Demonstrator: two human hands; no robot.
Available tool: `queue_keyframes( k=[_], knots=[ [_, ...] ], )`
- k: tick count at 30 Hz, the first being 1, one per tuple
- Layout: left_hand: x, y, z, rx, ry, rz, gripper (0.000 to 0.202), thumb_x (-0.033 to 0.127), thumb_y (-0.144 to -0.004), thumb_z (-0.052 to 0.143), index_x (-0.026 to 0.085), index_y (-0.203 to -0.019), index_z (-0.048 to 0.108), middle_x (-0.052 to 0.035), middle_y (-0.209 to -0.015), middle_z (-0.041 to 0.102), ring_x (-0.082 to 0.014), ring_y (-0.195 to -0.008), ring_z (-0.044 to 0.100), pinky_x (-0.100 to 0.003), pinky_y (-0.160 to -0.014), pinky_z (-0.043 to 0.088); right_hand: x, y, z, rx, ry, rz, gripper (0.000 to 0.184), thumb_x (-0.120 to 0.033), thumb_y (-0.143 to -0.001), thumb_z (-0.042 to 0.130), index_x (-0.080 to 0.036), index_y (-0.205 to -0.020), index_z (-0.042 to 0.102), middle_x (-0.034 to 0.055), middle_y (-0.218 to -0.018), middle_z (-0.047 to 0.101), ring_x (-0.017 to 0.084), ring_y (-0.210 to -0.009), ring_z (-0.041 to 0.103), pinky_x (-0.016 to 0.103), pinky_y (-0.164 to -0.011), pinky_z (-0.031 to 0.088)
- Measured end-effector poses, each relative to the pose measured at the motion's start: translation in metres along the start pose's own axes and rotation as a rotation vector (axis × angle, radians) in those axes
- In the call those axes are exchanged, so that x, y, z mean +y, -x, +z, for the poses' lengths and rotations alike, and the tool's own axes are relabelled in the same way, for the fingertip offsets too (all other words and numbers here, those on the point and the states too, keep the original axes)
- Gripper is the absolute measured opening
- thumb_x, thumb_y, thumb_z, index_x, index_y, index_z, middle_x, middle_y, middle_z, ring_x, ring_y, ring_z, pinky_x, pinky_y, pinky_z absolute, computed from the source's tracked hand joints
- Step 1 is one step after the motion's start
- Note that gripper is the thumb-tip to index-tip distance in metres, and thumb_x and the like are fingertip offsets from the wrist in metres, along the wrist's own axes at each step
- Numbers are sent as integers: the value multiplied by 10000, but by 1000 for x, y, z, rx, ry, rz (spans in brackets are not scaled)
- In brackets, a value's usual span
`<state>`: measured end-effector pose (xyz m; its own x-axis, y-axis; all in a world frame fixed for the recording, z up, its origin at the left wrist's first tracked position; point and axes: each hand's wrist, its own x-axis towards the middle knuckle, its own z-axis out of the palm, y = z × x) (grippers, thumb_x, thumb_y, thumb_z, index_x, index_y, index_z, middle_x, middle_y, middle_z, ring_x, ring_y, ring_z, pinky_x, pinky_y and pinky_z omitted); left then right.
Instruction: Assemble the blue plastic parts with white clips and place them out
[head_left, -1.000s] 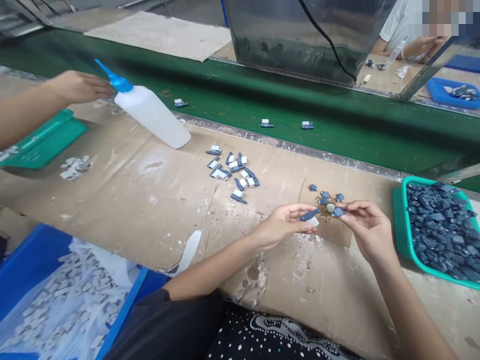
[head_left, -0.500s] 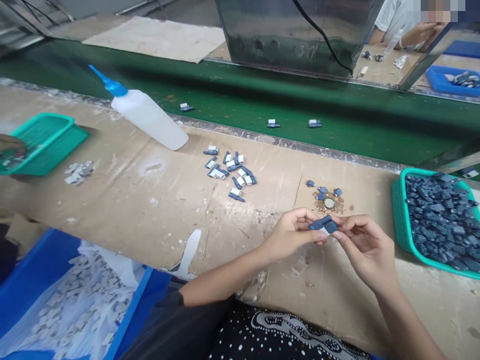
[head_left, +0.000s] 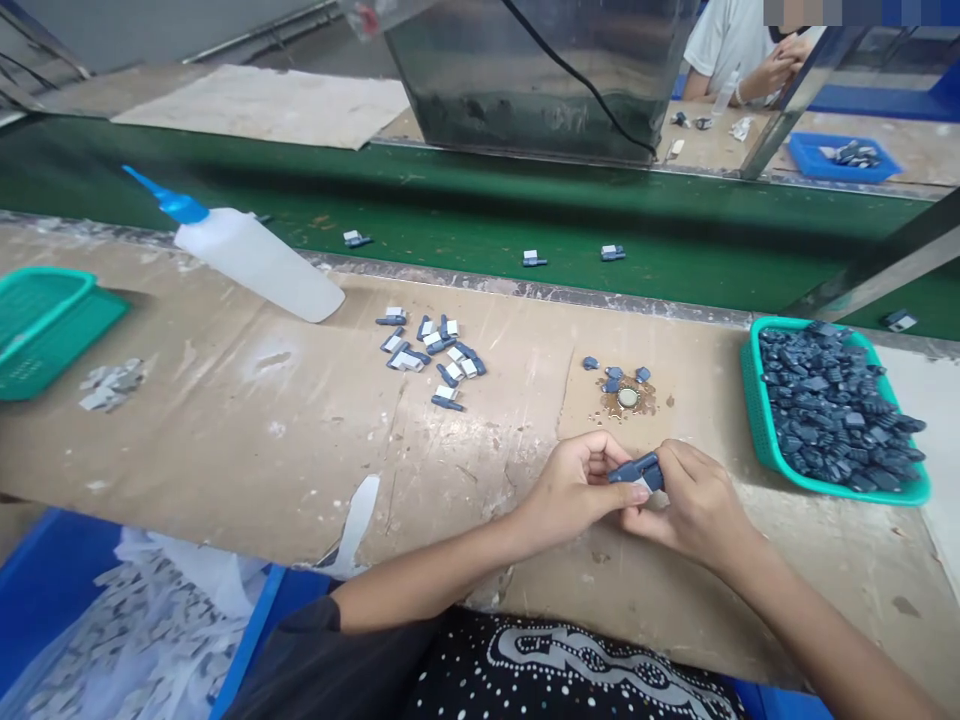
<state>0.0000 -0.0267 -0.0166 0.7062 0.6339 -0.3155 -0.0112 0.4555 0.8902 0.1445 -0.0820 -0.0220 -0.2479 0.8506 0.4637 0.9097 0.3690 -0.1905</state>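
Between both hands is a dark blue-grey plastic piece with a light grey part (head_left: 636, 471), held just above the cardboard-covered bench. My left hand (head_left: 574, 488) pinches its left end, thumb along the light part. My right hand (head_left: 694, 500) grips the right end with thumb and fingers. Beyond the hands, a small round cap-like dish (head_left: 628, 399) sits in a brown wet patch, with several small dark pieces (head_left: 613, 384) around it. To the left lies a cluster of dark pieces with light grey parts (head_left: 435, 350).
A green basket (head_left: 761, 430) heaped with dark pieces stands at right. A white squeeze bottle (head_left: 259, 262) leans at the back left, near a pile of light grey parts (head_left: 112, 384) and another green basket (head_left: 52, 340). Behind runs a green belt (head_left: 450, 225); a person (head_left: 720, 55) sits beyond.
My right hand has turned and closed in on the piece, whose dark parts now sit together rather than spread apart. The whole view has shifted, so things on the bench appear further left.
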Motion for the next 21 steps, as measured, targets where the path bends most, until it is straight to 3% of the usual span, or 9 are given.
queue_keyframes(
  k=[3,6,8,9,11,14,17,21],
  knots=[
    [7,-8,9,-49,-55,19,184,170,-634,662,124,-730,513,-16,-701,595,-99,-643,560,-239,-608,434,4,0,-5,5,75,21,195,-299,-785,424,-187,-626,415,7,-519,398,140,-475,390,261,-431,330],
    [27,-40,5,-114,-214,119,187,194,-660,652,129,-805,553,-25,-757,612,-112,-679,566,-256,-628,441,23,3,-26,-20,201,124,297,-389,-823,432,-113,-886,519,69,-677,517,181,-612,505,274,-514,401],
    [48,-74,-10,-56,-430,227,190,211,-687,641,146,-856,584,-31,-840,625,-120,-736,566,-277,-685,444,46,15,-47,40,336,245,440,-430,-813,470,-102,-1108,475,115,-849,561,220,-764,548,297,-619,439],
    [60,-93,-20,37,-552,285,183,212,-698,639,156,-867,594,-27,-880,625,-122,-772,561,-285,-723,439,60,24,-57,97,427,319,450,-426,-809,486,-119,-1138,472,119,-890,566,231,-805,554,308,-663,443],
    [83,-129,-42,209,-694,309,147,213,-741,608,160,-878,602,-30,-959,610,-137,-847,544,-313,-801,424,88,47,-74,132,586,378,370,-428,-816,466,-141,-1029,557,114,-869,572,244,-810,564,314,-679,447],
    [105,-171,-66,302,-750,314,213,270,-834,499,159,-1006,557,-54,-1070,555,-161,-917,528,-363,-843,428,120,80,-83,49,617,316,375,-439,-839,367,-136,-867,586,110,-778,579,232,-686,576,312,-589,453],
    [111,-197,-70,347,-793,318,260,291,-858,458,175,-1083,514,-51,-1109,529,-164,-926,526,-376,-849,434,132,94,-80,18,579,260,248,-348,-818,392,-168,-781,559,83,-682,588,219,-606,568,318,-566,456],
    [107,-221,-63,393,-847,323,314,291,-848,475,135,-1121,485,-84,-1130,510,-192,-955,523,-410,-832,440,130,95,-79,-20,540,292,99,-227,-756,468,-191,-801,548,87,-698,597,211,-593,570,305,-542,452]
  ],
)
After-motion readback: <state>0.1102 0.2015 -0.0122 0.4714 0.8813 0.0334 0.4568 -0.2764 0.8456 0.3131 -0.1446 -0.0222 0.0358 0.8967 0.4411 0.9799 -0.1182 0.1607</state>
